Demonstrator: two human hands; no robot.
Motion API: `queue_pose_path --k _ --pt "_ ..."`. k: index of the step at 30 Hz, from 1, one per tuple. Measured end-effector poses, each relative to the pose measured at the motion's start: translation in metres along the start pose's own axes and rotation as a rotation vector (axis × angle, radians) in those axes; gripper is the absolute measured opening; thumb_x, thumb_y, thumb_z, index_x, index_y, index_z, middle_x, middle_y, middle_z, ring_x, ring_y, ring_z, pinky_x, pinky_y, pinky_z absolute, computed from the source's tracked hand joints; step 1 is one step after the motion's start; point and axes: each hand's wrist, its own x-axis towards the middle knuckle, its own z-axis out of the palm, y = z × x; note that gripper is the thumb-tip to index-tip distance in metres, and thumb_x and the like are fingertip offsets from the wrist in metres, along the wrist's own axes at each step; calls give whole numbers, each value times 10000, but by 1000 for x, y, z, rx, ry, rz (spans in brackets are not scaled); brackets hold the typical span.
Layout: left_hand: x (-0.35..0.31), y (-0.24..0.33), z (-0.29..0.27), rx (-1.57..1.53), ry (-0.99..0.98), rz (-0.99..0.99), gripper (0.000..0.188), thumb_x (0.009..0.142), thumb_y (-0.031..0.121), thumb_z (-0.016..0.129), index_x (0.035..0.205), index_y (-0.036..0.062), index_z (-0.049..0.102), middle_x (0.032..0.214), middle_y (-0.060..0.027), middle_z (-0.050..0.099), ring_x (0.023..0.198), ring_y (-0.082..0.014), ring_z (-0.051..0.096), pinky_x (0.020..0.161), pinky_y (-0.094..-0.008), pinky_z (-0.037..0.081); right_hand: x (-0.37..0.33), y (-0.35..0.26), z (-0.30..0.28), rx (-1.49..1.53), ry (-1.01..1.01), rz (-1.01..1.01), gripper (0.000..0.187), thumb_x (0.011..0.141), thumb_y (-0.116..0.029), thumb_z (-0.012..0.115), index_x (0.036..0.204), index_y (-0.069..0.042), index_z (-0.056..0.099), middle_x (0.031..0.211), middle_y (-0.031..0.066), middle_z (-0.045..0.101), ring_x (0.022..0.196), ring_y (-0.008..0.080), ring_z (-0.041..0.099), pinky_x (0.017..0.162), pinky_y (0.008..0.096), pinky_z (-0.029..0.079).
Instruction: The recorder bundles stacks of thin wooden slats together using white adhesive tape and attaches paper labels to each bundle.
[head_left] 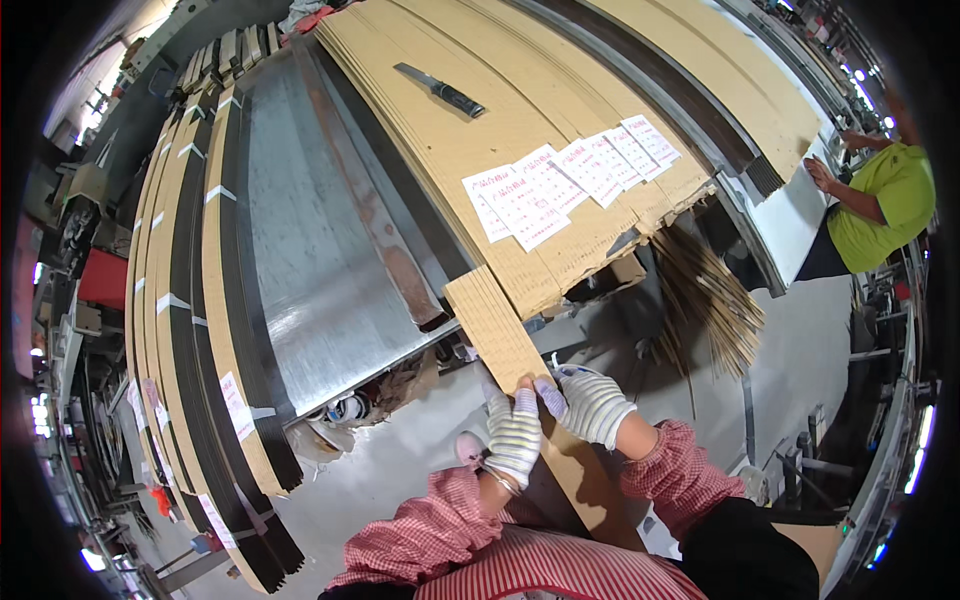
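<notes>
A long, narrow cardboard strip, light brown and finely ridged, is held between the two hands; its far end lies at the front edge of the grey metal worktop, and its near part comes down toward the body. The grip of the left hand is closed on the left side of the strip, with the thumb on the upper face. The grip of the right hand pinches the opposite side, just beside the left thumb. Both hands wear knitted, striped gloves, and the checked red sleeves are gathered in soft wrinkles. Beyond the strip, layered cardboard sheets have a rough, torn front edge; on them are a knife with a black handle and several thin, overlapping white papers. A long, flat bar on the smooth metal shows brown, rust-like patches. At the left stand tall cardboard bundles with dark sides and white bands. To the right, below the sheets, thin brown sticks spread like a fan.
</notes>
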Motion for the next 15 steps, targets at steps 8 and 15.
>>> queue_pose_path --k 8,15 --pt "22 11 -4 -72 -19 -57 712 938 210 484 1451 12 31 1291 -154 457 1154 -202 467 962 -287 377 7 -4 6 57 175 -16 507 914 -421 438 1084 41 560 996 291 591 967 438 552 854 447 439" --pt "32 40 -8 -248 -21 -124 603 926 317 525 1401 22 298 1246 -109 517 1111 -152 485 943 -263 389 25 -15 -22 261 79 -4 497 926 -434 431 1040 27 577 945 295 585 889 460 550 792 459 448"
